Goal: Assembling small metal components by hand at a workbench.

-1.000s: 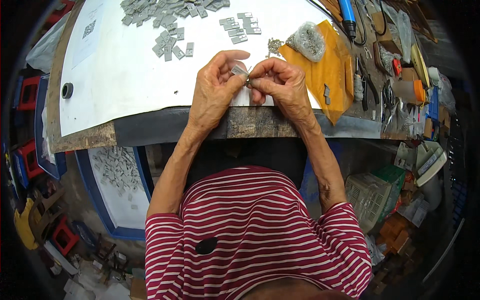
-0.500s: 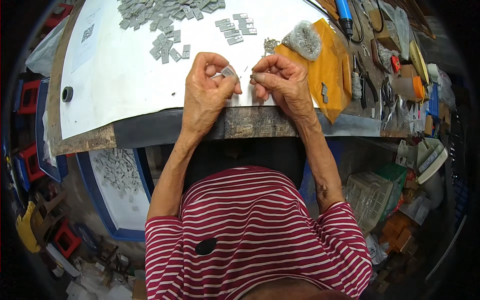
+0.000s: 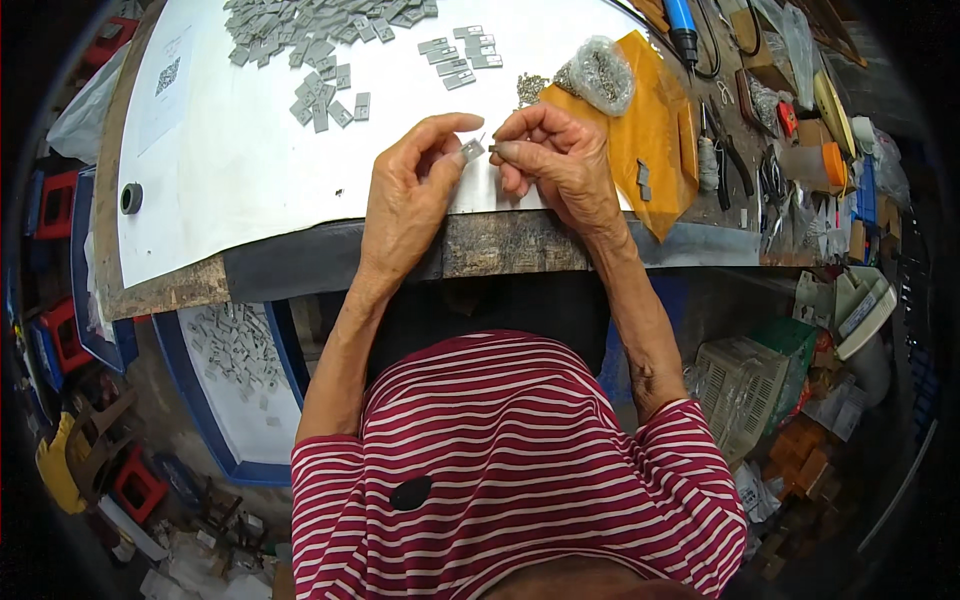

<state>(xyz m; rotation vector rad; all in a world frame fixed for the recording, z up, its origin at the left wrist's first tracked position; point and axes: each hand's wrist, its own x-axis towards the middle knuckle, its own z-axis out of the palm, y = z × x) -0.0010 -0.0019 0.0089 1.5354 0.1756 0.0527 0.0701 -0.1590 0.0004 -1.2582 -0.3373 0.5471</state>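
Note:
My left hand pinches a small flat grey rectangular piece between thumb and fingers, its forefinger arched above. Close by on the right, my right hand has thumb and forefinger pressed on a tiny dark metal part, mostly hidden by the fingertips. A slight gap separates the two hands' fingertips, over the near edge of the white sheet. Beyond them lie a heap of similar grey pieces and a smaller group of grey pieces in rows. A little pile of tiny metal parts sits past my right hand.
Right of my hands, an orange-yellow envelope carries a clear bag of small parts and two grey pieces. A blue-handled tool and pliers lie farther right. A black ring is at left; a blue tray stands below.
My left forefinger has straightened out from its curl, and the grey piece has tilted and come closer to my right fingertips. My right hand keeps its pinch. The view has shifted slightly.

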